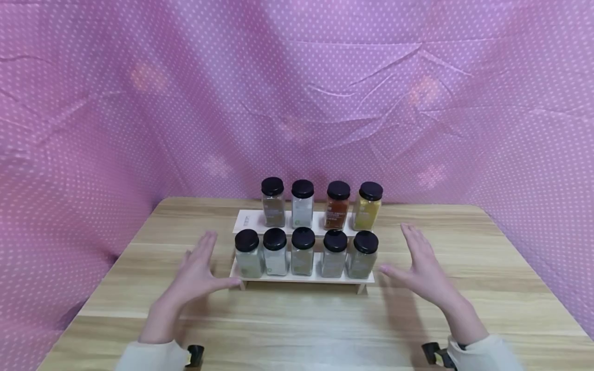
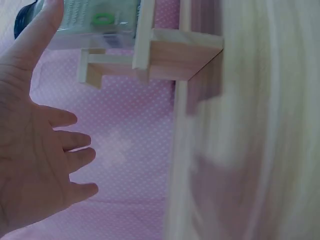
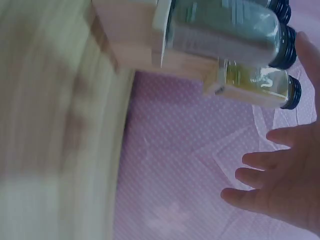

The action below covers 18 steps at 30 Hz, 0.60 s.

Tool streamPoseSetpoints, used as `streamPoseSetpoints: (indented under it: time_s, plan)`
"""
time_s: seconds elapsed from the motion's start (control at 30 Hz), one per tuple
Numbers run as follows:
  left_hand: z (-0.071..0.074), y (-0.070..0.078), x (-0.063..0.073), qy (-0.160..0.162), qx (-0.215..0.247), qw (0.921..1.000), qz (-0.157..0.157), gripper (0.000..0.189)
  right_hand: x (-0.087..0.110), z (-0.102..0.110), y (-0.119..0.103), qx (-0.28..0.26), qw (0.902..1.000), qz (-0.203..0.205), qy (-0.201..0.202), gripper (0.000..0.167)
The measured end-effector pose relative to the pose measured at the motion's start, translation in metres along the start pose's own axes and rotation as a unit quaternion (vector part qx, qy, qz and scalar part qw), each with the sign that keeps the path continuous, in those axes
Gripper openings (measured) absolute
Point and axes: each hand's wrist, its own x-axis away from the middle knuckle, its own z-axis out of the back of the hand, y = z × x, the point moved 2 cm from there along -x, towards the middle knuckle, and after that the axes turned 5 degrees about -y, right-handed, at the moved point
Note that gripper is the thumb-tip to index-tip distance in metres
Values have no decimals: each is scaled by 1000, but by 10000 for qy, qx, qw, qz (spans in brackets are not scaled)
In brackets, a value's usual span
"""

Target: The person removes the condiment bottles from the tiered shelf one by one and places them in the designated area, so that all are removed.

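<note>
A two-tier wooden spice rack [image 1: 306, 279] stands mid-table, bearing several black-capped glass spice jars. On its upper tier are a brown jar [image 1: 274, 208], a white jar [image 1: 302, 210], a red-brown jar [image 1: 336, 210] and a yellow jar [image 1: 366, 211]; greenish and pale jars [image 1: 303, 257] fill the lower tier. My left hand [image 1: 197, 275] is spread beside the rack's left end, its thumb close to the lower tier. On the opposite side, my right hand [image 1: 424, 270] has its fingers extended, thumb near the rightmost lower jar [image 3: 225, 32]. Neither hand holds anything.
The rack stands on a light wood-grain table [image 1: 297, 324]. Pink dotted cloth [image 1: 297, 103] hangs behind the table and along both sides. Dark wrist-worn devices [image 1: 196, 355] show at the sleeves.
</note>
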Motion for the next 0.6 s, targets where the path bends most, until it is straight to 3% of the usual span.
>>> streamPoseSetpoints:
  time_s: [0.13, 0.27, 0.47, 0.6]
  plan:
    - [-12, -4, -4, -33, 605, 9982, 10, 121, 2, -12, -2, -715, 9965, -411, 122, 92]
    - [-21, -6, -6, -16, 1131, 9936, 48, 118, 1, -26, -8, -1391, 9868, -754, 336, 85]
    - [-36, -6, -7, -162, 1701, 9850, 256, 114, -2, -52, -15, -2345, 9652, -620, 979, 66]
    - [-46, -6, -8, -219, 1931, 9804, 323, 114, -4, -61, -22, -2674, 9521, -808, 1245, 61]
